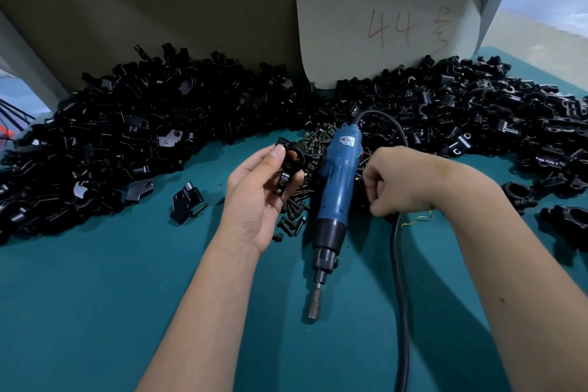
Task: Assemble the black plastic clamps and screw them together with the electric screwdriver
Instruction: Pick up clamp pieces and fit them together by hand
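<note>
Teal counter (pixel 95 312) heaped with black plastic clamp parts (pixel 111 137). Ring-shaped black plastic clamp (pixel 291 162) pinched in left hand (pixel 261 197) grip. Right hand (pixel 394 181) grip curled among dark screws (pixel 305 197); contents cannot be told. Blue electric screwdriver (pixel 337 188) laid between hands.

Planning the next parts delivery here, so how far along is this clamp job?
Done: a few joined clamps lie at the right. In hand: the left hand holds a clamp; the right hand, fingers curled, reaches into the screws; the electric screwdriver lies idle. Left: big heaps of loose parts both sides.
</note>
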`<state>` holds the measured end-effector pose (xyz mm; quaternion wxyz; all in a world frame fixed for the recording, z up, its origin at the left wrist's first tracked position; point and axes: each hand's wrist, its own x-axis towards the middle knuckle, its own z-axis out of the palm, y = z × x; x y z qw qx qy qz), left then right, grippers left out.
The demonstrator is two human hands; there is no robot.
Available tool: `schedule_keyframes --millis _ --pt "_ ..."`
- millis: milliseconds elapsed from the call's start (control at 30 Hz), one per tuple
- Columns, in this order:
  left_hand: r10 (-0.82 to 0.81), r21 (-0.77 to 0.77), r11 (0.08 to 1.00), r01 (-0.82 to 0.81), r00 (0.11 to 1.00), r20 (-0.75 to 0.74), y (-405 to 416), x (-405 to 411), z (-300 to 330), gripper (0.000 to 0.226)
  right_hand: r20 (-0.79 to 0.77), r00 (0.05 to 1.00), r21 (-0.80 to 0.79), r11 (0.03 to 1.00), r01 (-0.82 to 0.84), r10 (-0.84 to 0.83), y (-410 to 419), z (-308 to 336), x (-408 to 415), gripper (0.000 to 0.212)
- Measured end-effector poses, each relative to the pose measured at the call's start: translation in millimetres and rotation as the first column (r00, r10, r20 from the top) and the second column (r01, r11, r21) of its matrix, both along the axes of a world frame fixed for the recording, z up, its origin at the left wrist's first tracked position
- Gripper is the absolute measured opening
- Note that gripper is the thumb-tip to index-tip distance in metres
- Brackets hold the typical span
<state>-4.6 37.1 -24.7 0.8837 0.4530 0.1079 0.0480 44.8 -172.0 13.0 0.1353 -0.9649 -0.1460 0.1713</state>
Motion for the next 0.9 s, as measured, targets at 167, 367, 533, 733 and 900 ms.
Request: schedule_keyframes --millis 167,367,533,733,900 --pt "0.006 0.005 1.0 -0.006 1.0 -0.005 -0.2 0.6 0.5 0.011 0.036 0.999 -0.026 0.999 0.039 -0.038 2.3 4.3 0.8 0.011" --pt "0.016 -0.007 1.0 -0.016 1.0 -0.025 0.7 0.6 0.9 0.012 0.028 0.999 -0.12 0.992 0.039 -0.036 10.2 5.0 0.1 0.005" --pt "0.019 0.002 1.0 -0.019 0.999 -0.032 0.7 0.4 0.4 0.011 0.066 0.998 -0.124 0.992 -0.013 0.021 10.5 3.2 -3.0 0.017" --pt "0.035 -0.014 0.999 -0.036 0.999 -0.033 -0.1 1.1 0.5 0.021 0.136 0.986 0.171 0.982 0.074 -0.098 -12.0 8.2 7.0 0.011" --pt "0.026 -0.014 1.0 -0.027 0.999 -0.026 -1.6 1.0 -0.4 0.016 -0.015 0.98 0.703 0.695 0.152 -0.2 -9.9 11.5 5.4 0.013"
